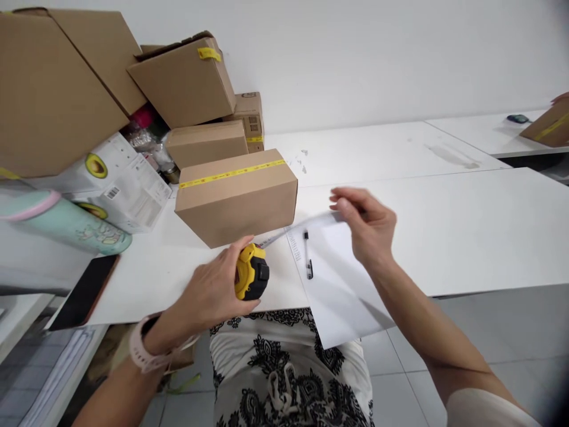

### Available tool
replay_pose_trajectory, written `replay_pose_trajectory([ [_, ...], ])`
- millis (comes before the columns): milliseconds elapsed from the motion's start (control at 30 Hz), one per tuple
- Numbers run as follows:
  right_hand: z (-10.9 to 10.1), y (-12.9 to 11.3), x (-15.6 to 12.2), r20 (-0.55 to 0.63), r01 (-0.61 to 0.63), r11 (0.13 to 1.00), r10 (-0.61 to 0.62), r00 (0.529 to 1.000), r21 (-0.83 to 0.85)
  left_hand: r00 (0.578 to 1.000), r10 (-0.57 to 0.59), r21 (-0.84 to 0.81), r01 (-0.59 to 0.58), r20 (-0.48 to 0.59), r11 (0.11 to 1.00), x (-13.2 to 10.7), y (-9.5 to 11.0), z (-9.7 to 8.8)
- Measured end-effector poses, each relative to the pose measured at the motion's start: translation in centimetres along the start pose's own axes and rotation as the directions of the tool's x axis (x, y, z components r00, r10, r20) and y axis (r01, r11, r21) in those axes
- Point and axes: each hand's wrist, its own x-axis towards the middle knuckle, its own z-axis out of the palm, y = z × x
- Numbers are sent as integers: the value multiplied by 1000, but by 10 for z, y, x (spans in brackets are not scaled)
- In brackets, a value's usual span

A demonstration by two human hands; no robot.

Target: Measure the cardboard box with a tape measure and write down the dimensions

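Observation:
My left hand (217,284) is wrapped round a yellow and black tape measure (252,273), just in front of a closed cardboard box (242,204) sealed with yellow tape. From its mouth a blurred metal tape blade (302,224) runs up and to the right. At the blade's far end my right hand (368,222) has its fingers pinched together; the tip itself is hidden or smeared. Below the blade lies a white sheet of paper (347,290) with some printed lines, overhanging the table edge. A black-capped pen (308,255) rests on the paper.
Cardboard boxes (186,83) are piled at the back left against the wall. White avocado-print boxes (128,190), a mint tumbler (84,222) and a dark phone (84,290) lie at the left. At far right, another person's hand (560,98) touches a box (551,127).

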Motion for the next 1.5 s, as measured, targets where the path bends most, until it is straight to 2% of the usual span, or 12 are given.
replay_pose_trajectory([
  [200,-9,-20,53,-144,156,987,-152,978,20,1000,28,131,-28,0,991,35,38,-80],
  [300,-10,4,49,-130,45,999,-46,990,-12,992,118,318,-126,45,940,62,59,-113],
  [367,-10,31,35,60,-117,985,125,990,-130,978,181,460,-209,104,863,78,68,-126],
  [467,-9,62,6,395,-165,861,380,836,-480,953,246,620,-302,177,724,109,65,-137],
  [567,-4,70,-21,466,-62,679,563,683,-731,950,222,702,-312,220,640,152,42,-147],
  [733,13,56,-40,552,183,561,608,571,-807,913,244,690,-407,327,598,206,-2,-158],
  [900,19,51,-37,620,248,586,605,499,-771,819,389,706,-566,422,426,207,-17,-157],
  [1033,3,68,-31,640,-15,759,560,526,-651,696,692,803,-516,192,296,166,-3,-123],
  [1167,-33,83,-20,566,-571,803,553,611,-168,471,856,707,-529,-214,469,88,7,-26],
  [1333,-65,69,-12,333,-551,814,477,814,182,529,831,373,-815,169,443,28,-24,100],
  [1433,-60,57,-22,182,-447,881,420,889,153,589,688,488,-789,425,373,20,-43,136],
  [1500,-50,51,-33,89,-433,887,424,901,157,606,634,605,-752,480,260,19,-52,148],
])
